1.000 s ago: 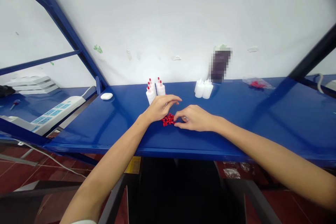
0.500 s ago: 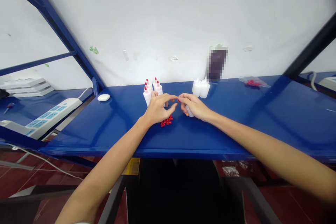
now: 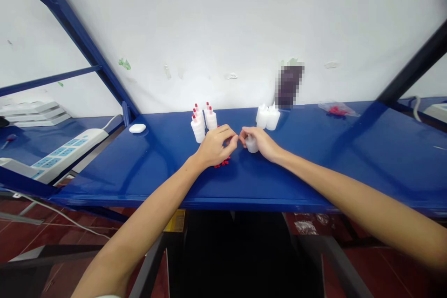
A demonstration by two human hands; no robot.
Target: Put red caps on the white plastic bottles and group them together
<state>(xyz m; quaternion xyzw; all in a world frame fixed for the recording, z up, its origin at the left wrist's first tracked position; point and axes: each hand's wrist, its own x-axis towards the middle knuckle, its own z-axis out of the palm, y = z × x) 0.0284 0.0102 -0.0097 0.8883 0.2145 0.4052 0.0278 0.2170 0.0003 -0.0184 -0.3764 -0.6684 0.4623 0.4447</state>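
Observation:
My right hand (image 3: 262, 142) curls around a small white squeeze bottle (image 3: 252, 144), its fingers wrapped over the upper part, so the nozzle is hidden. Thumb and forefinger pressed together, my left hand (image 3: 218, 145) is closed right beside those fingers; whatever it may pinch does not show. Partly under the left palm lies a pile of small red caps (image 3: 223, 163). Just beyond that hand stand several white bottles with red tips (image 3: 198, 129). Behind the right hand is a cluster of white bottles (image 3: 271, 119) with no red visible on them.
The blue tabletop (image 3: 314, 158) runs back to a white wall. A clear bag with red pieces (image 3: 337, 110) lies at the back right. On the left are a white rounded case (image 3: 137, 128) and a power strip (image 3: 66, 151). Blue frame posts rise on both sides.
My left thumb and forefinger have gone from apart to pinched together. The red piece at my right fingertips no longer shows. More of the bottle in my right hand is visible.

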